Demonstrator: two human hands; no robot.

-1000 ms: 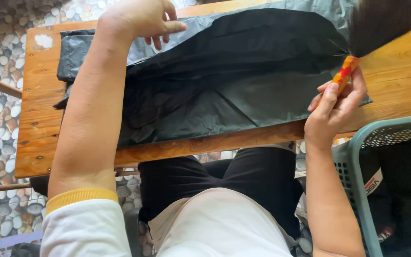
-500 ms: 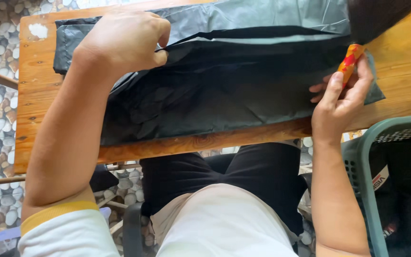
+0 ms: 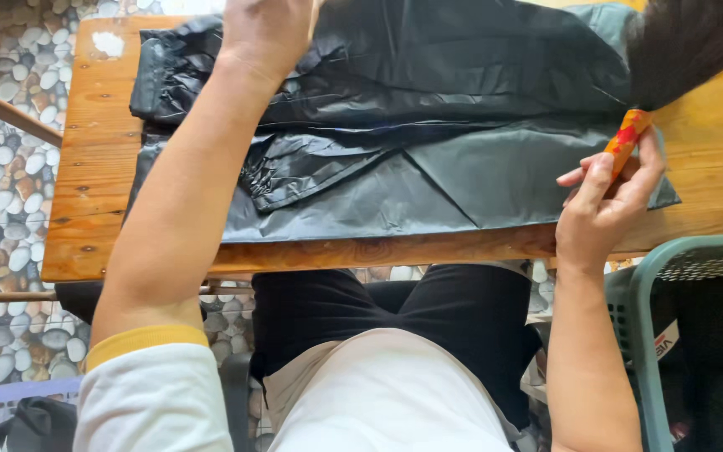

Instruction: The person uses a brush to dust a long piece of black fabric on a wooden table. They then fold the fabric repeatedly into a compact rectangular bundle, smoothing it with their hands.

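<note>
A dark grey, shiny garment (image 3: pixel 428 142) lies spread across a wooden table (image 3: pixel 94 167). My left hand (image 3: pixel 265 29) rests on its upper part near the top edge of the view, fingers partly cut off, pressing or gripping the fabric. My right hand (image 3: pixel 600 209) is at the garment's right end and holds the orange-red handle of a brush (image 3: pixel 627 138); the dark bristles (image 3: pixel 688 42) fan out above it over the fabric.
A teal plastic basket (image 3: pixel 671 276) stands at the lower right beside my legs. The floor (image 3: pixel 2 192) is pebble-patterned. A curved wooden chair rail (image 3: pixel 10 113) crosses the left edge. Dark cloth lies at the bottom left.
My left hand moved to the right and further up along the garment. The fabric's upper layer has shifted and wrinkled. The right hand keeps the brush near the garment's right end.
</note>
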